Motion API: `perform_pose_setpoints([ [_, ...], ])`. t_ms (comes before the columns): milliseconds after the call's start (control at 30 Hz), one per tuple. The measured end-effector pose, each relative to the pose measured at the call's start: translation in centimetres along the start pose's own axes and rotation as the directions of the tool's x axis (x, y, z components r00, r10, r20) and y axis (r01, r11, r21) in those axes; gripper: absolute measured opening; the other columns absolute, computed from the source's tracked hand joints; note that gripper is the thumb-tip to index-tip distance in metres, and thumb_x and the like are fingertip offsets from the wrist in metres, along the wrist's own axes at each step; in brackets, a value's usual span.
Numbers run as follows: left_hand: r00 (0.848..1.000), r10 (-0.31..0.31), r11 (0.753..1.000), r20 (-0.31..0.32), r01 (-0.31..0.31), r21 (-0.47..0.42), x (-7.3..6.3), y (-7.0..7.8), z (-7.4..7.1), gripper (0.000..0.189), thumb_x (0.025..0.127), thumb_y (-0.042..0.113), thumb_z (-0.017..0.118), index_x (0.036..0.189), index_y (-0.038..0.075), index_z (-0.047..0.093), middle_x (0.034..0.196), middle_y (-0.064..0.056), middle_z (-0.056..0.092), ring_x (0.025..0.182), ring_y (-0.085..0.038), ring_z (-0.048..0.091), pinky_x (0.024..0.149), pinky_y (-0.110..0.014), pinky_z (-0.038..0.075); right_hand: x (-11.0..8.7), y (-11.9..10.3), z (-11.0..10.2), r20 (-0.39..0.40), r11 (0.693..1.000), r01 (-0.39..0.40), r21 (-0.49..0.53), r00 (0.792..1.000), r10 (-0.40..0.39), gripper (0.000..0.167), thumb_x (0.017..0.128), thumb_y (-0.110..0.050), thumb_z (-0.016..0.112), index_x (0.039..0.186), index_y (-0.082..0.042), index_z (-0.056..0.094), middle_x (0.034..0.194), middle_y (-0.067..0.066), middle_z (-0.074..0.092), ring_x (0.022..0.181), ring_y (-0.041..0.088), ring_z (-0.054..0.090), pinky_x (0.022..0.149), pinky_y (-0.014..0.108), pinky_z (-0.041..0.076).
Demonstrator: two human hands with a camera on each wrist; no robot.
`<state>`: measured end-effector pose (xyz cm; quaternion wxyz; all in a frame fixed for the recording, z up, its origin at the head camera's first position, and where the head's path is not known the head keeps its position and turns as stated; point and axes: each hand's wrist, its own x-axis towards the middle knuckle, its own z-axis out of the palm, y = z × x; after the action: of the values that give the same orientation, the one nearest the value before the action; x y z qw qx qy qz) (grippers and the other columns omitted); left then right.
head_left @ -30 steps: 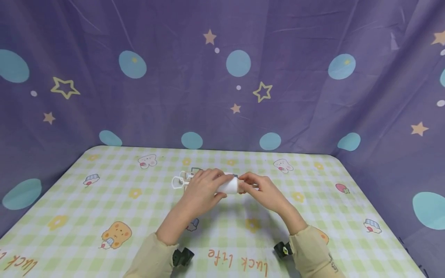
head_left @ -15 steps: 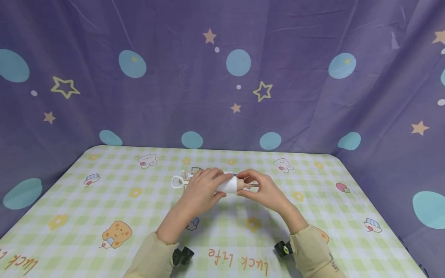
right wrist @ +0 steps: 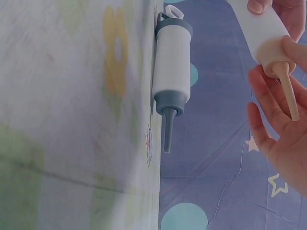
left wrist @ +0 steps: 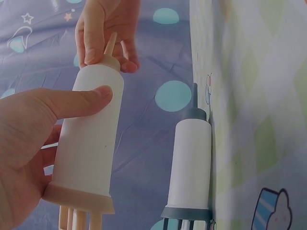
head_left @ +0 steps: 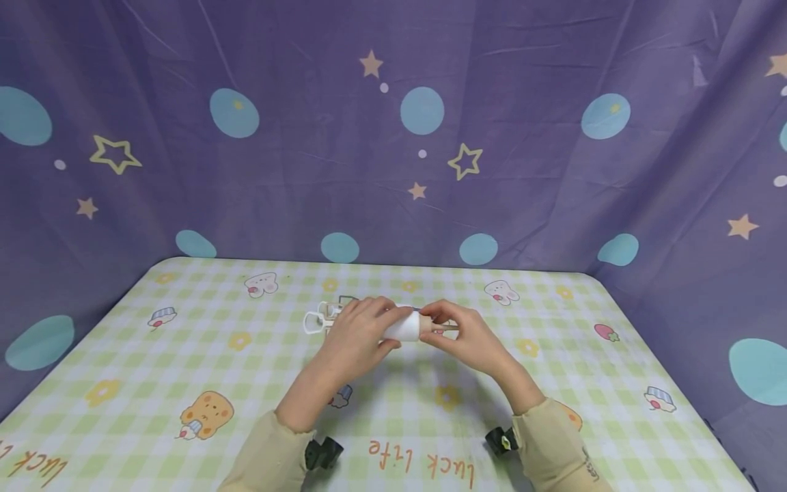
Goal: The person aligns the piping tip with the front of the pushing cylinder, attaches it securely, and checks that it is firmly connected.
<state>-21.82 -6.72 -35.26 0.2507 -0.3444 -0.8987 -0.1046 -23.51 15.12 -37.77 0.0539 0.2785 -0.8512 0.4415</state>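
My left hand [head_left: 363,338] grips a white-barrelled piping syringe [left wrist: 91,139] with beige ends, its thumb lying across the barrel in the left wrist view. Thumb and fingers of my right hand [head_left: 464,338] pinch the collar of its beige nozzle [right wrist: 288,93], whose narrow tip sticks out free toward the palm. The syringe is raised above the table and roughly level in the head view. A second white syringe [right wrist: 171,62] with blue-grey ends lies on the table behind it, touched by neither hand. In the head view my hands mostly cover it.
A green-and-white checked cloth [head_left: 277,383] with printed animals and flowers covers the table. Behind it hangs a purple curtain [head_left: 295,171] with stars and blue dots. White ring handles [head_left: 315,322] stick out left of my left hand.
My right fingers have opened out from over the nozzle and shifted round to the collar, so the nozzle tip now shows between them. My left hand and the syringe look unmoved.
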Motion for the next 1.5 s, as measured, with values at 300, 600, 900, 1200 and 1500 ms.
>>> perform_pose_setpoints([
  [300, 1.0, 0.002, 1.0, -0.007, -0.002, 0.003, 0.03, -0.05, -0.12, 0.051, 0.07, 0.026, 0.078, 0.117, 0.022, 0.06, 0.103, 0.002, 0.06, 0.096, -0.017, 0.058, 0.081, -0.037, 0.045, 0.2, 0.16, 0.12, -0.025, 0.998, 0.058, -0.025, 0.998, -0.059, 0.037, 0.077, -0.03, 0.072, 0.111, -0.02, 0.06, 0.104, -0.006, 0.063, 0.092, 0.011, 0.058, 0.083, 0.038, 0.049],
  [600, 1.0, 0.005, 1.0, -0.006, -0.005, 0.005, 0.01, -0.05, -0.17, 0.051, 0.07, 0.026, 0.078, 0.118, 0.022, 0.059, 0.103, 0.001, 0.06, 0.097, -0.017, 0.057, 0.082, -0.037, 0.045, 0.11, 0.02, 0.1, -0.035, 0.999, 0.042, -0.033, 0.998, -0.043, 0.033, 0.079, -0.032, 0.069, 0.108, -0.019, 0.062, 0.102, -0.006, 0.065, 0.095, 0.012, 0.059, 0.083, 0.031, 0.05],
  [900, 1.0, -0.004, 1.0, -0.004, 0.004, -0.001, 0.04, -0.06, -0.15, 0.051, 0.07, 0.028, 0.078, 0.117, 0.022, 0.06, 0.103, 0.001, 0.06, 0.097, -0.018, 0.058, 0.083, -0.037, 0.045, 0.19, 0.05, 0.15, -0.046, 0.998, 0.067, -0.017, 0.997, -0.067, 0.035, 0.078, -0.029, 0.071, 0.11, -0.019, 0.061, 0.103, -0.004, 0.065, 0.096, 0.012, 0.06, 0.082, 0.029, 0.05],
  [1200, 1.0, 0.008, 1.0, -0.014, -0.008, 0.003, -0.04, -0.12, -0.06, 0.052, 0.07, 0.026, 0.078, 0.118, 0.021, 0.059, 0.103, 0.001, 0.06, 0.096, -0.018, 0.058, 0.083, -0.037, 0.045, 0.15, 0.08, 0.16, -0.059, 0.999, 0.049, -0.007, 0.997, -0.049, 0.032, 0.078, -0.031, 0.07, 0.107, -0.019, 0.063, 0.101, -0.005, 0.066, 0.096, 0.013, 0.06, 0.081, 0.028, 0.051],
  [1500, 1.0, 0.007, 1.0, -0.008, -0.007, 0.003, 0.0, -0.16, -0.07, 0.052, 0.07, 0.025, 0.078, 0.118, 0.021, 0.059, 0.104, 0.001, 0.06, 0.096, -0.018, 0.058, 0.083, -0.037, 0.045, 0.16, 0.05, 0.27, -0.065, 0.998, 0.048, -0.033, 0.997, -0.05, 0.034, 0.077, -0.031, 0.071, 0.107, -0.019, 0.063, 0.101, -0.005, 0.066, 0.095, 0.013, 0.059, 0.082, 0.033, 0.05],
])
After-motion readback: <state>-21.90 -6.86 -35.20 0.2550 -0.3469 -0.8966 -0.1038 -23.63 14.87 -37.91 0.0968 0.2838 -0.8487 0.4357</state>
